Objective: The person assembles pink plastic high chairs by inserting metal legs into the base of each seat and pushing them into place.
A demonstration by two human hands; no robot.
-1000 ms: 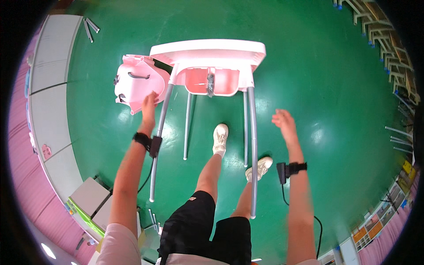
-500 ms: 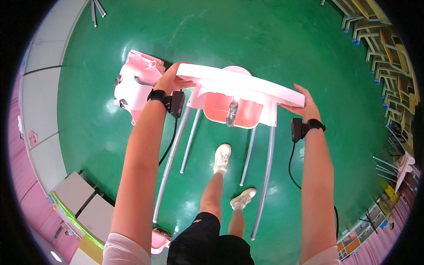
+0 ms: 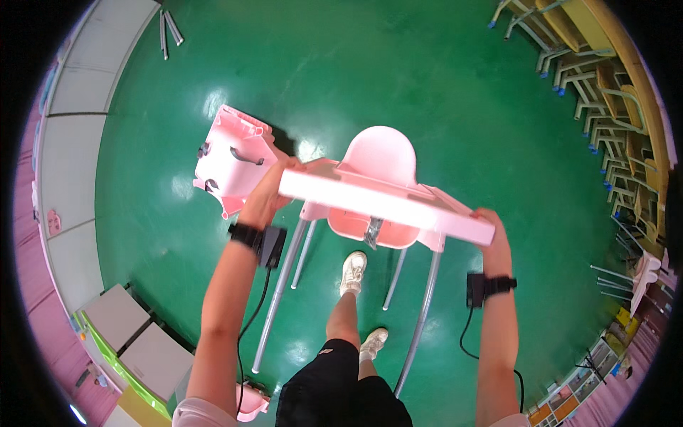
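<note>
A pink high chair with grey tubular legs (image 3: 281, 295) is in front of me. My left hand (image 3: 272, 191) is closed around the left end of its pink tray (image 3: 388, 208), and my right hand (image 3: 492, 238) is closed on the right end. Beyond the tray rises the rounded backrest (image 3: 383, 153). Below it I see part of the salmon-coloured seat (image 3: 343, 225) and a dark strap bundle (image 3: 372, 232) in clear wrapping. The tray hides most of the seat. Whether the legs bear on the floor, I cannot tell.
Another pink chair seat (image 3: 233, 160) with dark straps lies on the green floor at left. Loose metal tubes (image 3: 171, 32) lie far left. Stacked desks and chairs (image 3: 605, 107) line the right side. Part of a pink seat (image 3: 252, 403) shows near my left arm.
The tray has come nearer to me and tilted, so its top and the backrest show more. Both hands have kept hold of its ends. My view has shifted too.
</note>
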